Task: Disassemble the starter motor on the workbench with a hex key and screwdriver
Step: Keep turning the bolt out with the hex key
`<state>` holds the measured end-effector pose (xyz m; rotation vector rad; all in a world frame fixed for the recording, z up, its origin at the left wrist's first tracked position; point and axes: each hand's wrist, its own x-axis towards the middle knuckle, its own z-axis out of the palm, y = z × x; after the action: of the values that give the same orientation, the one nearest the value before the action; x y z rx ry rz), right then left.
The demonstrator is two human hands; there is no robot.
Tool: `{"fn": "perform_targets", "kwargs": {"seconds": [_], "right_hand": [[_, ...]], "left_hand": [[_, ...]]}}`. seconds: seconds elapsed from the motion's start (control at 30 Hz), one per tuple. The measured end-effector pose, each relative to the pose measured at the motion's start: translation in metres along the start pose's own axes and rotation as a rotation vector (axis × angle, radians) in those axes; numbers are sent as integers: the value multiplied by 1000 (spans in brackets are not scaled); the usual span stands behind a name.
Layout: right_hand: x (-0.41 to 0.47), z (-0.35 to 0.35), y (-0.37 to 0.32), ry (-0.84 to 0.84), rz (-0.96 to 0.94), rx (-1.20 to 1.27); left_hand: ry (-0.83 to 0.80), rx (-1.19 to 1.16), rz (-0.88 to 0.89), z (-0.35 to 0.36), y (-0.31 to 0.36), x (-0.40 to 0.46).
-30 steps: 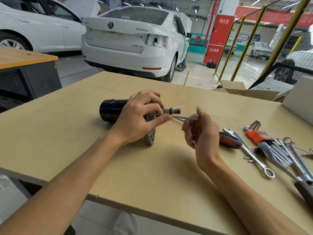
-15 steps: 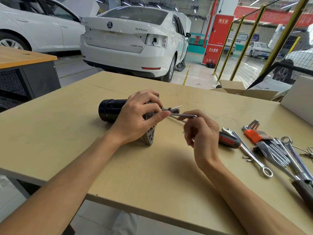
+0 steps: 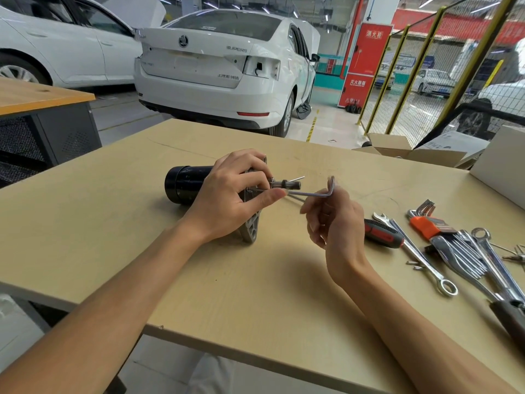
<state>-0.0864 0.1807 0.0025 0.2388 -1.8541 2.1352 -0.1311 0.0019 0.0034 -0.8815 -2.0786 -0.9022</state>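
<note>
The starter motor (image 3: 186,184) lies on its side on the workbench (image 3: 113,223), black cylinder to the left, grey metal end plate and shaft to the right. My left hand (image 3: 233,194) grips the motor at the end plate, its thumb reaching along the hex key's long arm. A silver L-shaped hex key (image 3: 312,193) runs from the end plate rightward. My right hand (image 3: 333,220) pinches the key at its bend, with the short arm pointing up. A red and black screwdriver (image 3: 382,233) lies on the bench just right of my right hand.
Several spanners (image 3: 420,257) and an orange holder of hex keys (image 3: 426,223) lie at the right of the bench. Small loose fasteners (image 3: 414,264) sit beside them. Cardboard boxes (image 3: 412,152) stand at the far right edge. White cars are parked beyond the bench.
My right hand has turned the hex key, so its short arm points up again as it did one second ago. The left hand and motor have stayed put.
</note>
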Motion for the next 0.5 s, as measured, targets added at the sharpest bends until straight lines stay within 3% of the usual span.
{"fn": "perform_targets", "kwargs": {"seconds": [0.5], "right_hand": [[-4,-2,-1,-28,-157,-19]], "left_hand": [[-20,22,11,0,0,0]]}}
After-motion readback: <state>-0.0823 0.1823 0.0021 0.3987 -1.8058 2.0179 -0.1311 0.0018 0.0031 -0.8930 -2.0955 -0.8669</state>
